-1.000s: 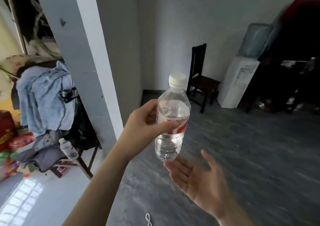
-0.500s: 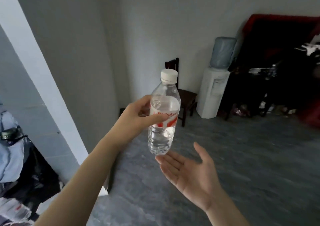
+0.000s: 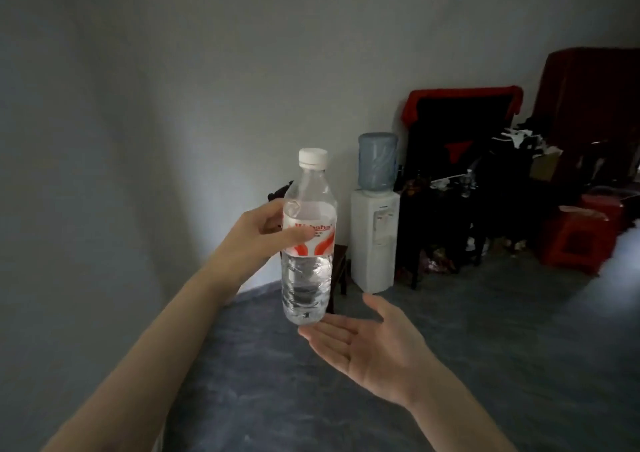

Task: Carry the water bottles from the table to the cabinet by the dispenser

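Closer now to the dispenser (image 3: 375,209) and dark cabinet (image 3: 446,216) beside it; chair mostly hidden behind the water bottle (image 3: 308,240). Held upright in mid-air by left hand (image 3: 258,235), fingers and thumb wrapped round its label. Right hand (image 3: 372,344) flat, palm up, just under its base, holding nothing, likely a guard against slipping. Clear plastic, white cap, red-white label, mostly full.

Single head view, facing forward-down, hands close, dispenser (image 3: 375,233) beyond.

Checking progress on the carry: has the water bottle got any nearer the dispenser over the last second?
Yes. The water bottle, gripped by the left hand, now sits just left of the water dispenser, which looms larger and closer than before.
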